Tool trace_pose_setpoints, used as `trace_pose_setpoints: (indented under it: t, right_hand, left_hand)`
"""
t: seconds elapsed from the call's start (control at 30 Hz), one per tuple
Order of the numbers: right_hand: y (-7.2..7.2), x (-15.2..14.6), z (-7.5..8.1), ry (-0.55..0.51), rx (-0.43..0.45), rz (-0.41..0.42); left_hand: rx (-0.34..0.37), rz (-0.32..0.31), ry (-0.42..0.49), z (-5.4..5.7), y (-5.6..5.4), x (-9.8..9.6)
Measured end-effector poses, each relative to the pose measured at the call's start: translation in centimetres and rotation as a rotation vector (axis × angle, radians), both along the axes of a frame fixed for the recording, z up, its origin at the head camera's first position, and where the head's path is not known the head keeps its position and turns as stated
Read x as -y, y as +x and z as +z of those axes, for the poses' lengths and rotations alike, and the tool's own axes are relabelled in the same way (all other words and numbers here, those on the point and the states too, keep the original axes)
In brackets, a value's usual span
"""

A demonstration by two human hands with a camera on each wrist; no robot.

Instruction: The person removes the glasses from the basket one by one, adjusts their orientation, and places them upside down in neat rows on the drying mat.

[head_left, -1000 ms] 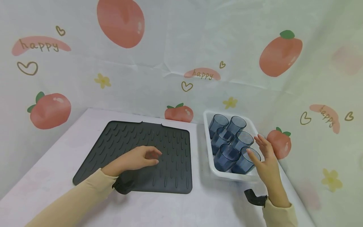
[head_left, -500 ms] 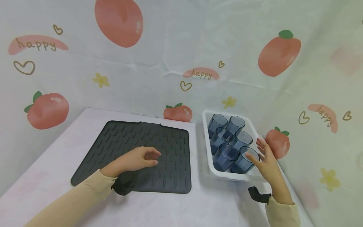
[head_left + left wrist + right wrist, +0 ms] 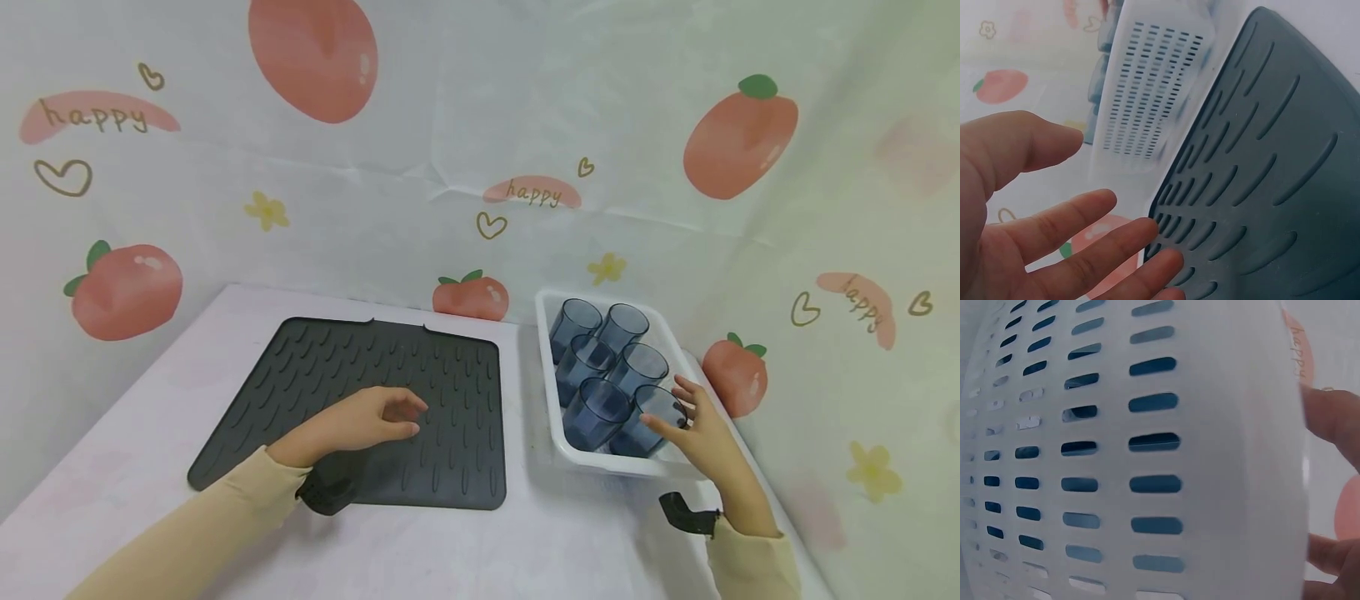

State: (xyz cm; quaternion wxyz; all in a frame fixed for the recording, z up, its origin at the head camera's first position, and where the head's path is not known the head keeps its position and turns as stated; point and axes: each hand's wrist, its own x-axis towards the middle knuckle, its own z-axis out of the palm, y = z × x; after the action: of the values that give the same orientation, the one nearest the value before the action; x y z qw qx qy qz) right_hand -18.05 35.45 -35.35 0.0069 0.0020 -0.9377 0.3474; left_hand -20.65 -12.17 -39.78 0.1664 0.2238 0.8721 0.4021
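Observation:
My left hand (image 3: 371, 418) hovers over the dark ribbed drying mat (image 3: 457, 450), fingers relaxed and apart from the thumb, holding nothing; the left wrist view shows these spread fingers (image 3: 1094, 256) beside the mat's edge. At the right, my right hand (image 3: 705, 437) reaches over the front right rim of a white basket (image 3: 600, 462). Its thumb and fingers are spread about the near right cup (image 3: 637, 429), a clear blue tumbler, with fingertips right at its rim. In the right wrist view the slotted basket wall (image 3: 1235, 456) hides the cup and most of that hand.
Several more clear blue tumblers (image 3: 597, 412) stand upright in the basket beside this one. A white table (image 3: 450, 550) lies under mat and basket. Behind it hangs a white cloth (image 3: 420, 242) printed with fruit and hearts.
My right hand has shifted slightly right, and its thumb and fingers have come closer about the near right cup. The left hand stays where it was over the mat.

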Motion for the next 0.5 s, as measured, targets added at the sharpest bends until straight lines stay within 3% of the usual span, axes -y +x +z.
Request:
trace_pose_setpoints:
  t: [0.27,0.5]
  right_hand:
    - [-0.39,0.1,-0.02,0.025,0.058,-0.026]
    - [-0.39,-0.13,-0.37,0.083,0.056,-0.017]
  left_hand:
    - [0.001,-0.003,0.002,0.12,-0.01,0.13]
    - [-0.006,0.008,-0.005,-0.01,0.08,0.04]
